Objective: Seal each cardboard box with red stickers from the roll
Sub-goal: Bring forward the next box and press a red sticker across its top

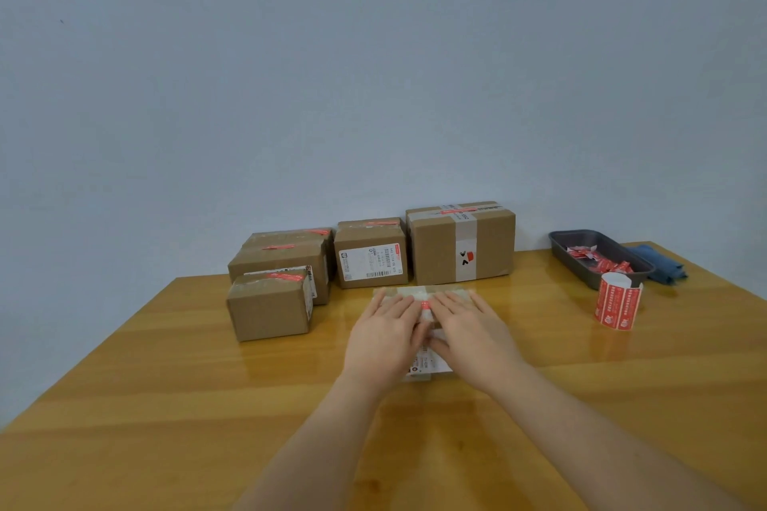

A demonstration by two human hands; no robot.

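From the head camera, both hands lie flat on the low cardboard box [423, 295] at the middle of the wooden table [166, 386]: the left hand [384, 338] and the right hand [471, 334] have fingers straight and spread, gripping nothing, pressing down on either side of a red sticker [426, 306] that shows in the gap between them, probably to smooth it across the flap seam so it bonds. The box sits close to the person, likely so the palms can bear down from above. The sticker roll [617, 305] stands upright well to the right, within the right hand's reach for the next piece. Behind it a dark tray [581, 247] holds red scraps, perhaps peeled backings, with a blue cloth [658, 261] beside it. Along the wall stand boxes with red stickers on top [282, 261], seemingly finished and set aside, and a larger taped box [460, 245].
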